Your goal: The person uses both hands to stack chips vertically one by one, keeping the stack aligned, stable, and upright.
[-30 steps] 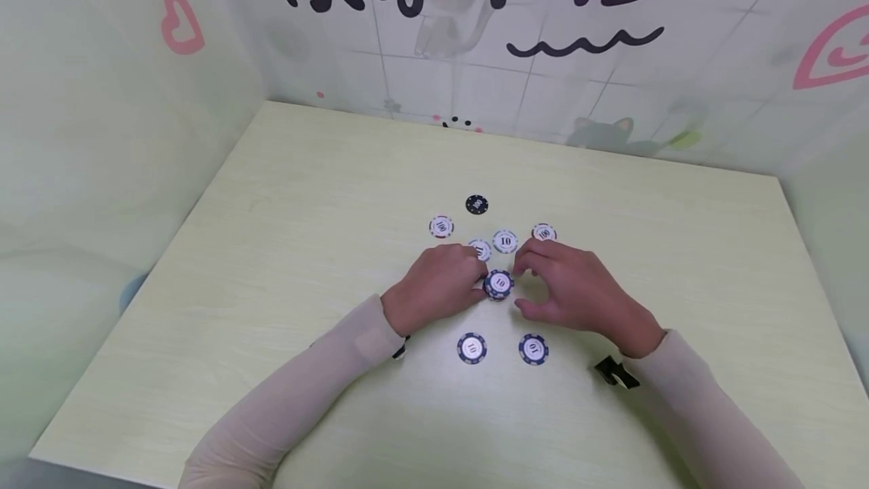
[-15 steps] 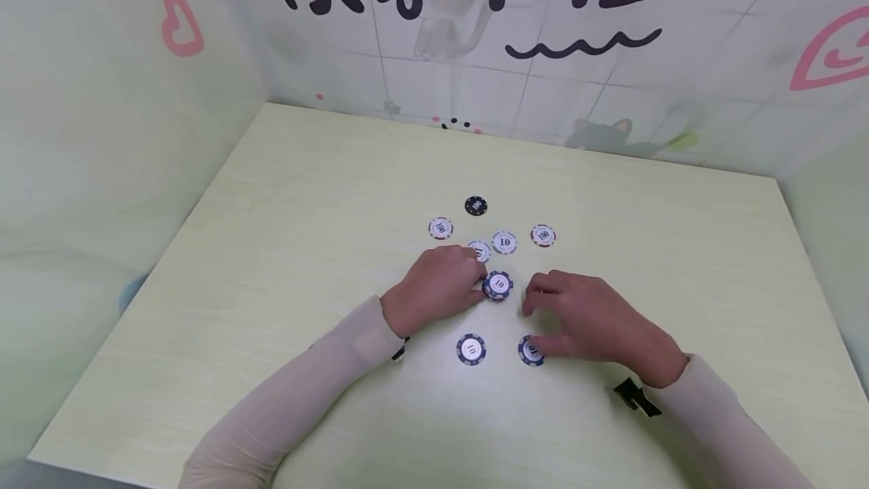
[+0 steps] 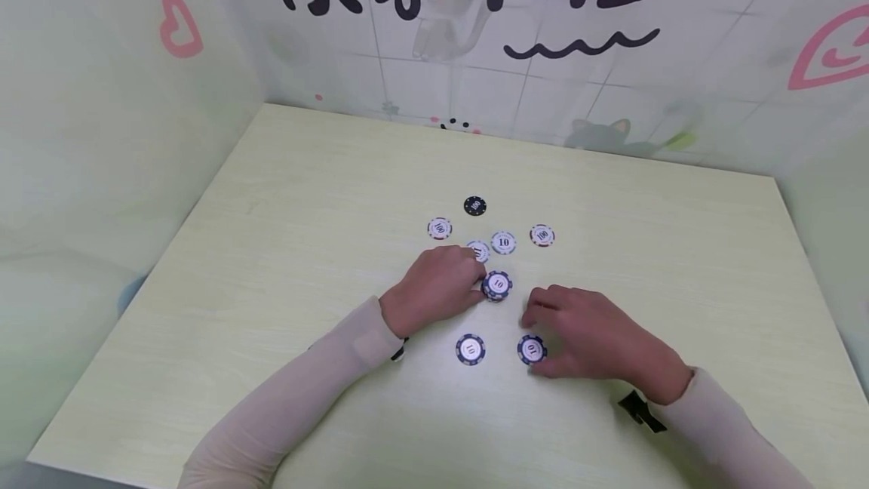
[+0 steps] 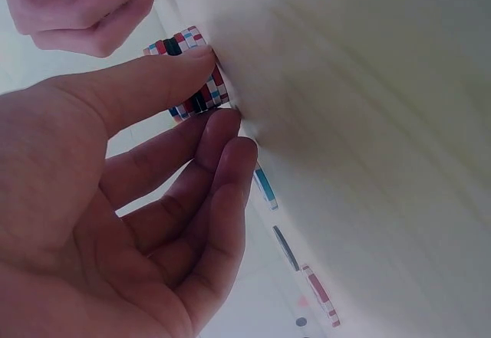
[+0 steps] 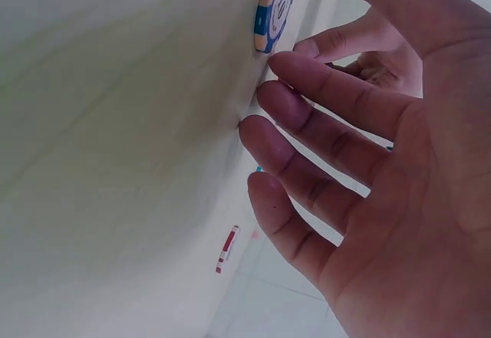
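Note:
In the head view my left hand (image 3: 437, 281) grips the left side of a stack of poker chips (image 3: 498, 285), a blue-rimmed "10" chip on top. The left wrist view has the stack's striped edges (image 4: 212, 85) between thumb and fingertips. My right hand (image 3: 594, 334) arches over the table beside a flat blue-rimmed poker chip (image 3: 532, 349). Its thumb lies at the chip's near edge and its fingers reach past the far side. The right wrist view shows those fingers apart, with the blue chip (image 5: 276, 10) close by the index fingertip. Another blue-rimmed chip (image 3: 470, 349) lies to the left.
Behind the stack lie two pale "10" chips (image 3: 503, 242), one partly covered by the left hand. Farther out are a black "100" chip (image 3: 475, 206), a white "100" chip (image 3: 439, 228) and another white "100" chip (image 3: 541, 235). Printed walls (image 3: 448, 74) border the table (image 3: 326, 195).
My right hand has left the stack's right side and moved toward me, to the right-hand blue chip. That uncovers the right white "100" chip. The left hand stays at the stack.

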A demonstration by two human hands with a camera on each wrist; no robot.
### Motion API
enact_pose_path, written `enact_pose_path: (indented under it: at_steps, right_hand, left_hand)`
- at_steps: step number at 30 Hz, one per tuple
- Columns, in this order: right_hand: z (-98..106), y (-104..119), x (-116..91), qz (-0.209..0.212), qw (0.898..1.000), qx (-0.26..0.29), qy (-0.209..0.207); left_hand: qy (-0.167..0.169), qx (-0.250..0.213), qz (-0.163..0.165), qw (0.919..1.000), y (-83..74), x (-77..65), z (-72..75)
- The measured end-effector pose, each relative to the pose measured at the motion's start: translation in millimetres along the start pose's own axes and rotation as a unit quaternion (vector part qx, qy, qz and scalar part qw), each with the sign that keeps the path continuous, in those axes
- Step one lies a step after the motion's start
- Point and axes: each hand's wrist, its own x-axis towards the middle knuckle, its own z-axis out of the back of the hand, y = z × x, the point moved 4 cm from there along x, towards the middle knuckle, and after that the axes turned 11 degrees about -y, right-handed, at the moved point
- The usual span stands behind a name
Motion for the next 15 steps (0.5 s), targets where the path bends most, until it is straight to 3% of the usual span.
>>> enact_pose_path:
  at_steps: [15]
  right_hand:
    - [-0.8,3.5,-4.1,0.03,0.999,-0.005,-0.009]
  left_hand:
    - [-0.007,-0.006,-0.003,1.0,0.9,-0.1,-2.1]
